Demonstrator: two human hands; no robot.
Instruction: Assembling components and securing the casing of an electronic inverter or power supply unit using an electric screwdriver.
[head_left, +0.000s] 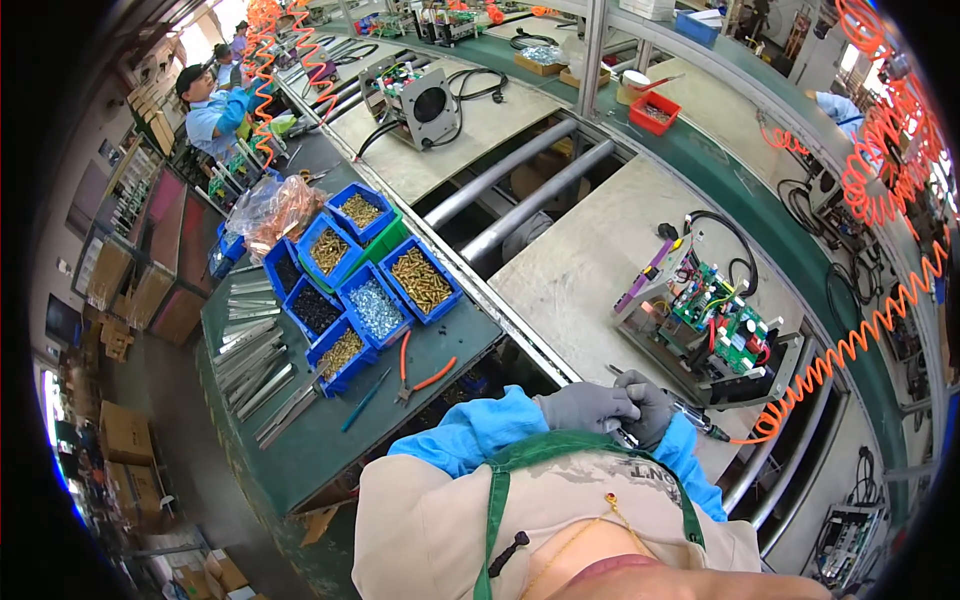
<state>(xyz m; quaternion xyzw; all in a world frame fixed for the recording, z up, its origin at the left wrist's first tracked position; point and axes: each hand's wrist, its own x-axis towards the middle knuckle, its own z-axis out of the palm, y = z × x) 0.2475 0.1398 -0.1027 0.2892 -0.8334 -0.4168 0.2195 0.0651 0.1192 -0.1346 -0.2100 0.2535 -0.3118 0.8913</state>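
Both my hands wear grey gloves and meet just in front of my chest, at the near edge of the conveyor line. My right hand [650, 408] is closed around a powered screwdriver [697, 418]. Its thin bit points toward the far left, and an orange coiled air hose [830, 360] runs from its rear end. Touching or almost touching it is my left hand [588, 406], its fingers bent together; whatever they pinch is hidden. To the right of my hands stands an opened electrical unit [725, 325] with green circuit boards, coloured wires and a black cable, resting on a pale board [560, 285].
On the green side bench [280, 440] at left are blue bins [375, 305] of screws, orange-handled pliers [420, 375], a blue pen-like tool [366, 400] and metal strips [255, 360]. Metal rollers [535, 200] separate the boards. Another unit [415, 110] stands farther up; a co-worker [210, 110] is at far left.
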